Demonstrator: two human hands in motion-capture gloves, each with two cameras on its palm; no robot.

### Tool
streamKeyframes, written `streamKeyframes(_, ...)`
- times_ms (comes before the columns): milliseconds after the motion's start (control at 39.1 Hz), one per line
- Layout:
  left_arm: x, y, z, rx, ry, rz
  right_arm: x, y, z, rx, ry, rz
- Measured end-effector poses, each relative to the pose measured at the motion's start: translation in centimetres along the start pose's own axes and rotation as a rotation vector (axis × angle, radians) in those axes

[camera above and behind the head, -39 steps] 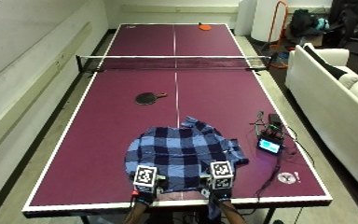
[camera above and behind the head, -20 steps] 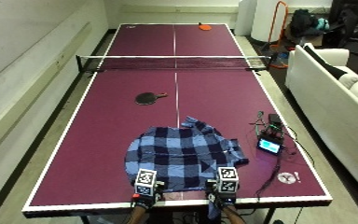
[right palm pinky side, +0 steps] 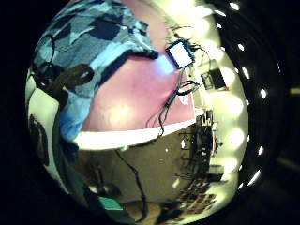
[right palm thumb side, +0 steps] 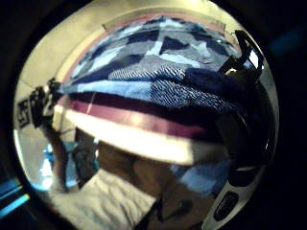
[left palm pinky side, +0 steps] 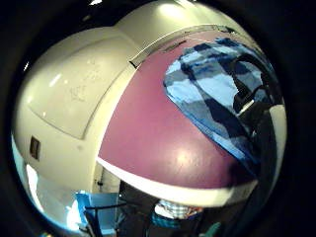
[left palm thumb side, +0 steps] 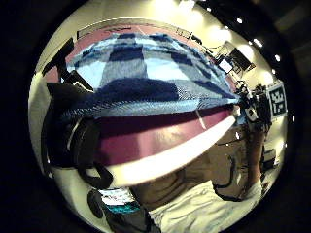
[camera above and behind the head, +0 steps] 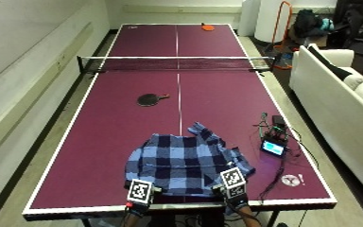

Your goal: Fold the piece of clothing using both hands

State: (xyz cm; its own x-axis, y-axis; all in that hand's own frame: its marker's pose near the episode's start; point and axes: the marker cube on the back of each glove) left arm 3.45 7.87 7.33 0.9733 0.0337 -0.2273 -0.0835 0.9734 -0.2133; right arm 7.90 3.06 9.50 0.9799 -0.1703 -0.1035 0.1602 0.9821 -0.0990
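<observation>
A blue and navy plaid shirt (camera above and behind the head: 185, 161) lies spread on the maroon table-tennis table (camera above and behind the head: 106, 156), close to its near edge. My left hand (camera above and behind the head: 139, 193) is at the shirt's near-left hem corner and my right hand (camera above and behind the head: 233, 185) at the near-right corner. In the left thumb side palm view the hem (left palm thumb side: 146, 99) runs straight across just above the table, ending at my curled left fingers (left palm thumb side: 63, 111). The right thumb side palm view shows the same hem (right palm thumb side: 144, 88) running into my right fingers (right palm thumb side: 235, 110). Each hand pinches the hem.
A black paddle (camera above and behind the head: 150, 99) lies mid-table beyond the shirt. A small device with a lit screen (camera above and behind the head: 273, 147) and cables (camera above and behind the head: 276, 175) sits right of the shirt. The net (camera above and behind the head: 177, 63) crosses the table farther off. The table's white near edge (camera above and behind the head: 181, 206) runs just under my hands.
Both hands have moved back toward the table's near edge and a little apart, keeping hold of the shirt's near hem.
</observation>
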Motion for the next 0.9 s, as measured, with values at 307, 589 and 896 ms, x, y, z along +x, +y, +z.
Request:
streamKeyframes(307, -3.9, 1.5, -10.0, -0.173, 0.004, 0.055, 4.0, 2.5, -10.9, -0.253, -0.197, -0.184)
streamKeyframes(589, -5.8, -8.4, -8.9, -0.249, -0.063, -0.037, 5.7, -9.4, -15.5, -0.205, -0.226, -0.028)
streamKeyframes(896, -5.7, -16.9, -1.0, -0.273, -0.087, -0.148, 3.9, -22.1, -13.7, -0.222, -0.138, 0.206)
